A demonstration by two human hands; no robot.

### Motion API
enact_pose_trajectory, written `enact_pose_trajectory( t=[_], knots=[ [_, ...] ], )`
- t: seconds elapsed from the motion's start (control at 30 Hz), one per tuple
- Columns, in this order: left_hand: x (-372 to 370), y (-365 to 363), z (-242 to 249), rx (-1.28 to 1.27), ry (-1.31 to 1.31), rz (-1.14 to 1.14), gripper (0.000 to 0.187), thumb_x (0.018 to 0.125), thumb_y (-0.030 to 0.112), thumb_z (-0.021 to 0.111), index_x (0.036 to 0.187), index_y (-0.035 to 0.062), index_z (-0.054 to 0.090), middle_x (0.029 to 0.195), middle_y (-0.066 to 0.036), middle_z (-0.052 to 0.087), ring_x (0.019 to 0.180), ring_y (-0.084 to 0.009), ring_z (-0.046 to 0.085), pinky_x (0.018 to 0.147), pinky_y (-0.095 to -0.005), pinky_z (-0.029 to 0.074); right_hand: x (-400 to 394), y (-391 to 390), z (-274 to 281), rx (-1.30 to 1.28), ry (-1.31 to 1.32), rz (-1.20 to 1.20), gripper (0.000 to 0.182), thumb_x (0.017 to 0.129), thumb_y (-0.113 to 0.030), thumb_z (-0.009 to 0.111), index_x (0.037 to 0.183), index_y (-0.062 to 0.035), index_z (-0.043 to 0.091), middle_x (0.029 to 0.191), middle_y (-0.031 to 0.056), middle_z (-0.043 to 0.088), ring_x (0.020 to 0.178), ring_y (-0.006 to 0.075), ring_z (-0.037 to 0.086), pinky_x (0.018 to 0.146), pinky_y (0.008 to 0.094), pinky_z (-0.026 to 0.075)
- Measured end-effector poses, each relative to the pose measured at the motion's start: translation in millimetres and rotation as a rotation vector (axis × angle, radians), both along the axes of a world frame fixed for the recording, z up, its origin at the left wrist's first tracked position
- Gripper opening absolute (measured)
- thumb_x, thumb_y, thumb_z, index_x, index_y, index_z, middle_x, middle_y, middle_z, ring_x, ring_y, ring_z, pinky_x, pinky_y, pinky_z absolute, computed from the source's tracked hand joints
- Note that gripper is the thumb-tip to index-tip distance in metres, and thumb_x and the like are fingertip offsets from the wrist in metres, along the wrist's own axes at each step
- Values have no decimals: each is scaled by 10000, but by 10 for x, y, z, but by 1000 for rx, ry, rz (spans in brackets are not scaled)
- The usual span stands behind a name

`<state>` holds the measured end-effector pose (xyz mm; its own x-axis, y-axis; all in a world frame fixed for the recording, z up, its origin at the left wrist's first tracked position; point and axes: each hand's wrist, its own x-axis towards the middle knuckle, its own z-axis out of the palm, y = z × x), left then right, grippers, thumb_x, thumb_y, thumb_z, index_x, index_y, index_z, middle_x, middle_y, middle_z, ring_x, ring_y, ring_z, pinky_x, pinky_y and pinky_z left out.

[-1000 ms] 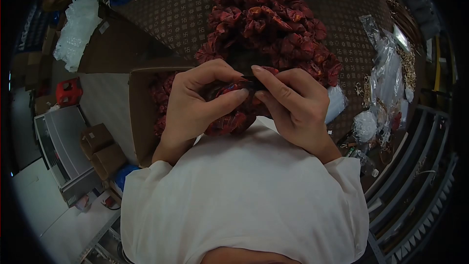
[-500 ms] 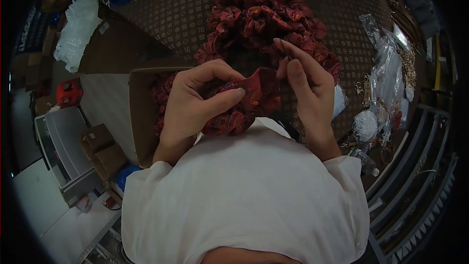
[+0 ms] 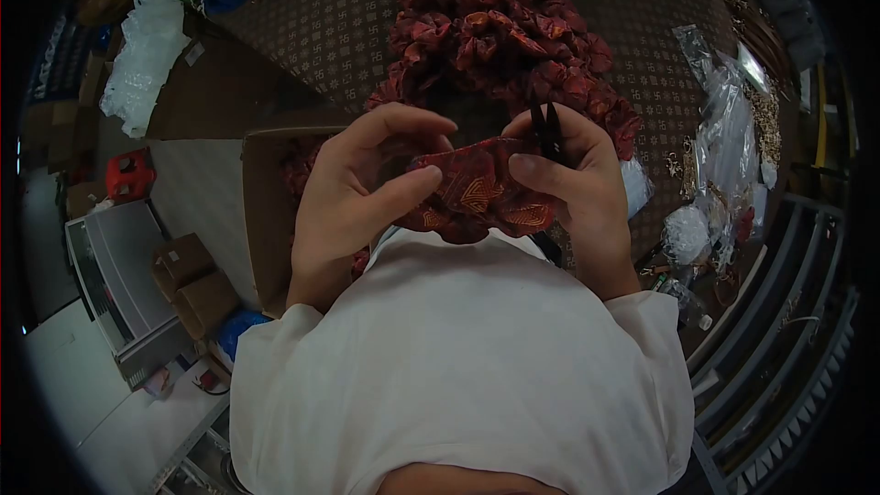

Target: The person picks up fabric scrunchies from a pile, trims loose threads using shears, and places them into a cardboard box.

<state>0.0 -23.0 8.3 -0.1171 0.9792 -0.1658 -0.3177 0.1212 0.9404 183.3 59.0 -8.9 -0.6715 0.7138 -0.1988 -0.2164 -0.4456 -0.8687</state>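
Both hands are up close to the person's chest, stretching one red patterned scrunchie [image 3: 481, 192] between them. The left hand [image 3: 353, 192] is curled, its thumb pressed along the near edge of the fabric and the forefinger arched over the far edge, so the cloth is pinched at its left end. The right hand [image 3: 573, 192] is closed on the right end of the same scrunchie, thumb laid flat on the gold-printed cloth. That hand also holds a pair of small black snips [image 3: 548, 128], which stick up from between its fingers, blades pointing away from the body; whether the blades are parted I cannot tell.

Just beyond the hands, on the brown patterned tablecloth [image 3: 339, 18], lies a heap of similar red scrunchies [image 3: 509, 41]. To the left, an open cardboard box [image 3: 261, 211] sits beside the left wrist, with more red fabric showing inside it. Over on the right, clear plastic bags [image 3: 729, 128] lie scattered near the table edge.
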Motion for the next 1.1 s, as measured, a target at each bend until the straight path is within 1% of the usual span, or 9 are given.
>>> enact_pose_trajectory(
  t=[0.07,0.17,0.37,0.57,0.67,0.73,0.77,0.83,1.1],
  knots=[
    [18,32,10,177,311,8,259,728,-17,636,985,-2,608,848,-28,586,785,-95,573,713,-211,458,-7,-27,14,-16,18,5,186,759,-34,664,933,-5,606,858,33,624,808,88,584,722,212,473],
    [-4,31,39,171,443,-135,239,705,-18,657,942,4,635,816,-23,576,744,-86,554,664,-207,435,-35,-69,50,-21,2,19,165,772,-29,651,928,-4,604,846,27,621,791,74,577,708,202,468],
    [-60,36,5,-27,19,-184,145,705,-24,654,849,-13,658,777,-18,554,693,-71,523,615,-196,407,-32,-62,-9,-178,137,52,102,825,-38,587,918,2,598,809,20,604,753,62,561,669,192,456],
    [-32,16,70,-33,94,-152,128,711,-29,647,838,-15,656,769,-13,550,693,-67,521,619,-186,403,-30,-67,-17,-145,153,75,93,841,-39,565,919,4,591,829,23,604,751,63,554,675,200,455],
    [-35,19,65,-11,189,-137,132,714,-30,644,844,-13,655,766,-11,552,702,-67,524,627,-187,407,-76,-98,12,125,-58,-36,152,809,-46,608,954,-1,593,816,40,600,736,93,565,673,208,455],
    [-14,17,58,-11,201,-102,137,716,-29,640,852,-13,653,769,-12,556,709,-67,528,634,-189,412,-113,-89,-6,941,-250,-352,292,744,-74,682,1019,-11,605,777,59,577,682,131,559,614,225,453],
    [-7,16,52,-11,212,-70,141,719,-28,637,859,-14,652,772,-13,560,717,-67,532,641,-190,416,-96,-90,2,942,-249,-350,292,744,-74,682,1019,-11,605,777,59,577,682,131,559,614,225,453],
    [-11,23,31,5,244,-74,143,721,-26,635,863,-16,649,775,-14,564,724,-68,535,648,-192,420,-36,-112,24,1263,-401,-357,424,669,-100,727,1072,-32,613,739,63,543,615,166,532,533,250,439],
    [-10,49,18,51,316,-78,139,727,-21,636,866,-18,647,781,-17,575,731,-62,542,651,-189,426,-41,-115,-33,1450,-494,-317,447,642,-87,728,1078,-63,630,715,49,523,571,158,495,467,261,400]
  ],
)
